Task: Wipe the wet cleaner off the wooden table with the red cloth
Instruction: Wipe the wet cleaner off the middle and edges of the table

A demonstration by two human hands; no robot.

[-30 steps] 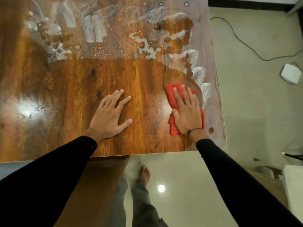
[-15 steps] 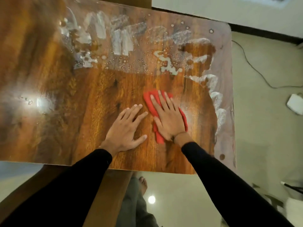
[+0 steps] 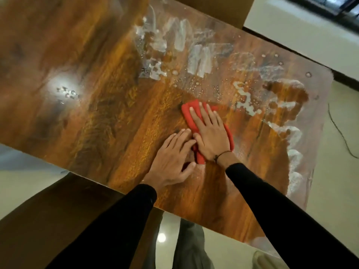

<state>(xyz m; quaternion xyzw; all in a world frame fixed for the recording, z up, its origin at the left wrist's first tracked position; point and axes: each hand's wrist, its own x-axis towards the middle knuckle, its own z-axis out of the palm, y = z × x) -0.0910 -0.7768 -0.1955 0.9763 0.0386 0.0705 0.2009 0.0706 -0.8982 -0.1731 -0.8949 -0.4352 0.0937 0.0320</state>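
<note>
My right hand [image 3: 210,135] presses flat on the folded red cloth [image 3: 191,111], fingers spread, near the middle of the wooden table [image 3: 108,121]. My left hand [image 3: 172,162] lies flat on the wood right beside it, its fingertips touching the cloth's left edge. White streaks and drops of wet cleaner [image 3: 196,57] cover the far part of the table. More wet cleaner runs in a foamy band [image 3: 293,144] down the right side.
The table's near edge runs diagonally just below my wrists, with a darker wooden piece [image 3: 58,214] under it at lower left. A black cable [image 3: 338,131] lies on the pale floor to the right. A bright lamp reflection [image 3: 65,88] shines on the left.
My right hand has slid the red cloth leftward from the table's right side to beside my left hand. The view has tilted and shifted, showing more of the table's far edge.
</note>
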